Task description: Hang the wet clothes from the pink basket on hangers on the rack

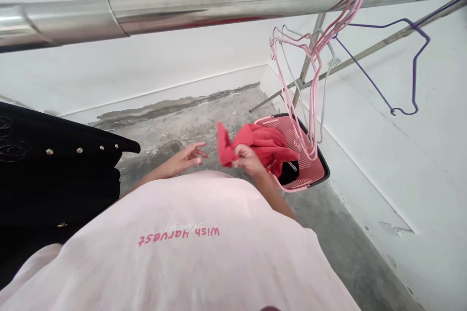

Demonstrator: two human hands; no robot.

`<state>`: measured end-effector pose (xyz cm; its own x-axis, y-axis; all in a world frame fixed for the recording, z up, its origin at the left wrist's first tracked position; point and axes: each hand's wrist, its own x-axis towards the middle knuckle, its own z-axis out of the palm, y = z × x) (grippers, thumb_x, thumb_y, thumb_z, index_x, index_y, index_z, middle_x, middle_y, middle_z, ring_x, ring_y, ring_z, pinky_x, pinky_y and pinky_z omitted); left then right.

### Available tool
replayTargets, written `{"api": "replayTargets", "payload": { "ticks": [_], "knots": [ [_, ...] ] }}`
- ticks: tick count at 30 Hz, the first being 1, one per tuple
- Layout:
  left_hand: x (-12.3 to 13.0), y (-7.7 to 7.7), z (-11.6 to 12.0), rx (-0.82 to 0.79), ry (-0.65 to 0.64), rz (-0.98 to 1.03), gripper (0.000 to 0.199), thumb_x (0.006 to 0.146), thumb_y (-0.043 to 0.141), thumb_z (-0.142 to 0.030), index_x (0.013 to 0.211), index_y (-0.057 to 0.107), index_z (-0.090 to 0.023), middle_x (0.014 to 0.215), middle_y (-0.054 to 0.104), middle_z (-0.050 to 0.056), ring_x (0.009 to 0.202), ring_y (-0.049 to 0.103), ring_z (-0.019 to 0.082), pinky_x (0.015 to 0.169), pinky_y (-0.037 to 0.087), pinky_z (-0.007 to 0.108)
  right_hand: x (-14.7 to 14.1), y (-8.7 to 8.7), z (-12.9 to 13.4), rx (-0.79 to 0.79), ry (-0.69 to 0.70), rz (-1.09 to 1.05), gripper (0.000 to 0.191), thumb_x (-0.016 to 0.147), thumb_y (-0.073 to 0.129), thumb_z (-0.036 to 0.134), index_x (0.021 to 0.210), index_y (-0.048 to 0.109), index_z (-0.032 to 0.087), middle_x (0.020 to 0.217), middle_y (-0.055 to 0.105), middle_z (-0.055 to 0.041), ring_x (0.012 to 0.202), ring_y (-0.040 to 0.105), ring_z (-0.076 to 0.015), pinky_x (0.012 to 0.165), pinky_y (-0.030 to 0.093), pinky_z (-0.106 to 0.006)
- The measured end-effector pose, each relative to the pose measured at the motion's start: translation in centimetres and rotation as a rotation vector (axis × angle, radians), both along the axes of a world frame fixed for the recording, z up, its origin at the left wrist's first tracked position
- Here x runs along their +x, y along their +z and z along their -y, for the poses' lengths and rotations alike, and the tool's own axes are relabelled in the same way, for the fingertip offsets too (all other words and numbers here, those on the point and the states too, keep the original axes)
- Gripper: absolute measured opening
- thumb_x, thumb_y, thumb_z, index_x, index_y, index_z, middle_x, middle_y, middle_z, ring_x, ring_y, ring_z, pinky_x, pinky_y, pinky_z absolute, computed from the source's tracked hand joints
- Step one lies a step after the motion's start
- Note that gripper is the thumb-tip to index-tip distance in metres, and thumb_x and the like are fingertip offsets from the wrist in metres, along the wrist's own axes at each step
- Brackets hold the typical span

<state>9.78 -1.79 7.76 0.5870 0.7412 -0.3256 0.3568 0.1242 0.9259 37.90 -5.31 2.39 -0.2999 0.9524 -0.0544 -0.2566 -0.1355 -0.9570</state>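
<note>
A pink basket (318,167) sits on the concrete floor (204,116).

Red garment (262,146), crumpled and held up.
It hangs bunched over the pink laundry basket (314,170) on the floor, one corner sticking upward.

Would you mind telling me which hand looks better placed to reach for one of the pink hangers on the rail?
Probably the left hand: it is open and empty, while the right hand is shut on the red garment. The pink hangers, though, hang nearer the right side.
</note>
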Motion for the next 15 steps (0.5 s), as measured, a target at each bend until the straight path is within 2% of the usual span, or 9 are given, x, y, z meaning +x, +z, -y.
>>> {"api": "replayTargets", "payload": {
  "ticks": [1,3,5,7,9,12,14,15],
  "knots": [
    [1.1,-0.3,-0.3,-0.154,0.035,0.085,0.075,0.08,0.061,-0.062,0.141,0.044,-0.023,0.118,0.065,0.013,0.092,0.067,0.023,0.078,0.051,0.033,-1.8,0.1,0.3,0.007,0.109,0.028,0.029,0.072,0.075,0.036,0.079,0.052,0.02,0.065,0.054,0.0048,0.058,0.051,-0.0101,0.054,0.041,-0.022],
    [3.3,-1.0,-0.7,-0.41,0.094,0.199,0.071,0.079,0.06,-0.065,0.133,0.052,-0.019,0.109,0.068,0.013,0.086,0.067,0.024,0.073,0.051,0.035,-4.2,0.2,0.8,0.023,0.194,0.085,0.027,0.082,0.068,0.04,0.09,0.058,0.016,0.079,0.061,0.0005,0.07,0.058,-0.0117,0.061,0.049,-0.025],
    [5.0,-1.7,-0.9,-0.502,0.161,0.253,0.058,0.076,0.07,-0.052,0.12,0.06,-0.016,0.097,0.07,0.011,0.081,0.066,0.022,0.072,0.051,0.032,-5.1,0.1,1.2,0.028,0.184,0.12,0.03,0.09,0.06,0.04,0.104,0.06,0.014,0.096,0.063,-0.004,0.082,0.061,-0.0132,0.072,0.053,-0.03],
    [6.1,-2.5,-1.1,-0.489,0.226,0.273,0.043,0.068,0.077,-0.03,0.107,0.065,-0.015,0.089,0.07,0.007,0.075,0.064,0.016,0.07,0.049,0.027,-4.9,0.0,1.4,0.024,0.156,0.145,0.034,0.093,0.056,0.04,0.114,0.059,0.013,0.108,0.062,-0.0071,0.092,0.062,-0.0151,0.08,0.055,-0.034],
    [6.4,-3.4,-1.2,-0.48,0.297,0.261,0.037,0.06,0.076,-0.017,0.095,0.066,-0.014,0.081,0.069,0.003,0.066,0.061,0.012,0.064,0.047,0.024,-3.6,-0.1,1.5,0.018,0.11,0.179,0.037,0.093,0.057,0.04,0.118,0.058,0.014,0.112,0.061,-0.0079,0.095,0.062,-0.0165,0.082,0.055,-0.036],
    [5.7,-4.4,-1.3,-0.505,0.445,0.236,0.029,0.063,0.07,-0.024,0.09,0.065,-0.015,0.075,0.069,0.004,0.063,0.061,0.015,0.062,0.048,0.027,0.1,-0.7,1.5,0.009,-0.004,0.232,0.04,0.09,0.058,0.039,0.123,0.055,0.018,0.111,0.062,-0.0071,0.097,0.06,-0.0178,0.087,0.052,-0.038],
    [4.7,-4.7,-1.3,-0.486,0.498,0.216,0.029,0.072,0.063,-0.035,0.094,0.065,-0.016,0.079,0.07,0.008,0.072,0.065,0.02,0.067,0.051,0.033,3.8,-1.8,1.6,-0.016,-0.173,0.347,0.045,0.087,0.058,0.037,0.129,0.052,0.021,0.114,0.062,-0.0083,0.104,0.058,-0.0208,0.096,0.047,-0.041],
    [4.0,-4.6,-1.2,-0.431,0.468,0.178,0.031,0.075,0.058,-0.039,0.096,0.065,-0.017,0.081,0.071,0.01,0.078,0.066,0.022,0.069,0.052,0.036,5.8,-2.7,1.8,-0.05,-0.392,0.547,0.047,0.084,0.06,0.036,0.128,0.053,0.022,0.114,0.062,-0.0089,0.106,0.057,-0.0224,0.099,0.045,-0.041]
  ]
}}
